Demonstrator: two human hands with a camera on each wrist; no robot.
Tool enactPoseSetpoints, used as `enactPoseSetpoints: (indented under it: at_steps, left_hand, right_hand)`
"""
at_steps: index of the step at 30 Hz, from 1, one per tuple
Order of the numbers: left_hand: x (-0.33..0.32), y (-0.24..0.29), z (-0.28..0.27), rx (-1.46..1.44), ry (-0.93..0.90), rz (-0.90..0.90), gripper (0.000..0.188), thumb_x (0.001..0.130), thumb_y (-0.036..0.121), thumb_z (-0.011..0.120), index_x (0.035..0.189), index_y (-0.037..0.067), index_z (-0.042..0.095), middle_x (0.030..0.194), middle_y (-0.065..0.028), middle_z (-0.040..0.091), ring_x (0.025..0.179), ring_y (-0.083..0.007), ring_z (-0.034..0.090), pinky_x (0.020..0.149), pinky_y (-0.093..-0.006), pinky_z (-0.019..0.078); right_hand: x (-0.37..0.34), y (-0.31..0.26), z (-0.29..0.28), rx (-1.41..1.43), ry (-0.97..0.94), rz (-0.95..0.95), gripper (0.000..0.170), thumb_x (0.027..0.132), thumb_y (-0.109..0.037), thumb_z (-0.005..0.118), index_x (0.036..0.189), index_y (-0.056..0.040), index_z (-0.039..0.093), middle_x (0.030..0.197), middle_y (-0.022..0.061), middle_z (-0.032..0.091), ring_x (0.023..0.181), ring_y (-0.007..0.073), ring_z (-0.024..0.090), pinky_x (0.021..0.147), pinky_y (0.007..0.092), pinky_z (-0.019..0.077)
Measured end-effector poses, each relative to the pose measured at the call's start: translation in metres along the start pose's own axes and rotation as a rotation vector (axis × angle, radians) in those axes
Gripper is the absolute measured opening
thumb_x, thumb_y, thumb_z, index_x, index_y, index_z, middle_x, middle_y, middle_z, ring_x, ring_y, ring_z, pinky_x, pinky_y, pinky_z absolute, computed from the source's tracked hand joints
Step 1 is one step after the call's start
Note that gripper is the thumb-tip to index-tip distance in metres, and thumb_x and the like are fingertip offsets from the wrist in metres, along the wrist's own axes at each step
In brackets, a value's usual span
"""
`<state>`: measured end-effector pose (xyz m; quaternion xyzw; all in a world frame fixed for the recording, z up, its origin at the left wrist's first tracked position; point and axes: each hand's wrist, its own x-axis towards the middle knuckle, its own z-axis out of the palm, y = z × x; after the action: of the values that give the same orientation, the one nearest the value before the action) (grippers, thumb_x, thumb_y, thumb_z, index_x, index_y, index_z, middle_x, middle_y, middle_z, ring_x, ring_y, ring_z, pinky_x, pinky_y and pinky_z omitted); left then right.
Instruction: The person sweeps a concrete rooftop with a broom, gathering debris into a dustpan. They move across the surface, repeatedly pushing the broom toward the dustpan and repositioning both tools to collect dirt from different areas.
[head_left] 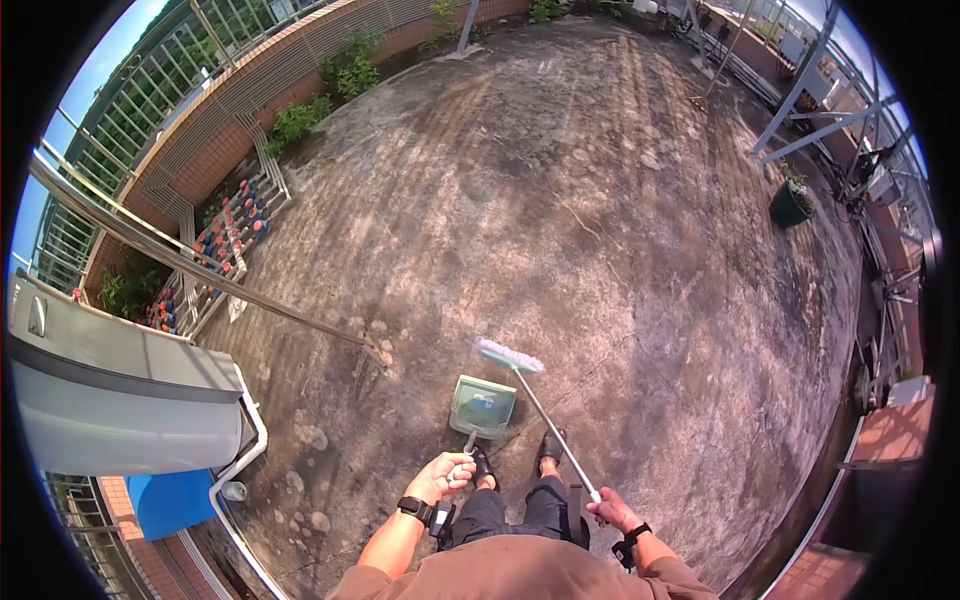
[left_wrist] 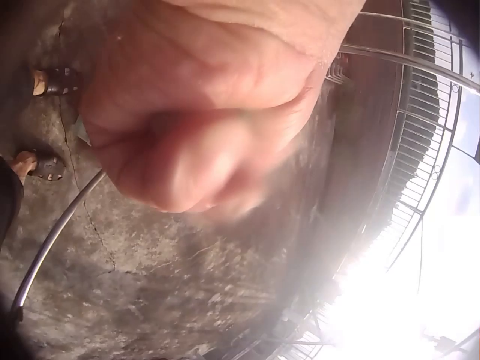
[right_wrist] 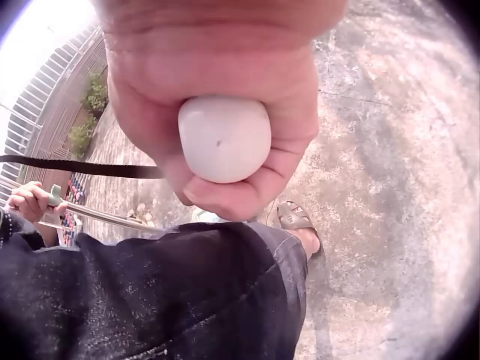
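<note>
Rooftop floor: weathered concrete, rough, blotched grey and brown, spreading around the dustpan.
Count: one dustpan, one broom, two hands, two dark sandals, one planter, one blue panel.
Left hand: fingers curled round the dustpan's handle, on the person's side of the dustpan.
Right hand: clamped round the broom pole's upper end, a smooth white rounded cap showing out of the fist; right of the dustpan and nearer the person.
Broom head: at the pole's far end, well away from the grip, just beyond the dustpan and slightly right, apart from it; fluffy, pale lilac bristles.
Dustpan: pale green, squarish, rounded corners; ahead of the left fist. Whether it touches the concrete, I cannot tell.
Steel pole: shiny, round, left of the dustpan.
Planter: dark green, far beyond the dustpan, rightward.
Blue panel: flat, well left of the dustpan.
</note>
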<state>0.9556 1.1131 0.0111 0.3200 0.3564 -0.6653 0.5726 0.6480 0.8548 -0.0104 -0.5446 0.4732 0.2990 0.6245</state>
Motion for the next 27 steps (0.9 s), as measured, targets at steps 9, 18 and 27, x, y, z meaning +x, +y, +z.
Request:
enactPoseSetpoints:
  at_steps: [9,18,27]
  left_hand:
    - [0.023,0.002,0.032,0.342,0.083,-0.203,0.015,0.082,0.008,0.050,0.073,0.009,0.037,0.055,0.0034,0.037,0.039,-0.0039,0.032,0.030,-0.0165,0.0232]
    - [0.061,0.008,0.119,0.507,0.151,-0.295,0.008,0.079,0.007,0.053,0.085,0.005,0.048,0.061,0.0040,0.043,0.040,-0.0015,0.032,0.032,-0.0144,0.0242]
    - [0.076,0.015,0.162,0.554,0.255,-0.295,0.011,0.080,0.011,0.054,0.083,0.001,0.049,0.058,0.0024,0.044,0.039,-0.0035,0.037,0.030,-0.0163,0.0249]
  right_hand:
    - [0.081,-0.075,-0.081,0.066,0.406,-0.275,0.019,0.073,-0.014,0.058,0.071,-0.0031,0.041,0.053,0.0042,0.045,0.044,0.0140,0.048,0.040,0.0298,0.0372]
    - [0.192,0.005,-0.103,-0.692,0.277,-0.391,0.021,0.071,-0.012,0.057,0.055,0.0022,0.057,0.060,0.0154,0.060,0.055,0.0236,0.061,0.047,0.0359,0.0447]
    - [0.016,0.090,-0.064,0.190,-0.341,0.128,0.011,0.074,-0.008,0.056,0.071,0.0008,0.050,0.054,0.0076,0.050,0.049,0.0161,0.052,0.041,0.0317,0.0423]
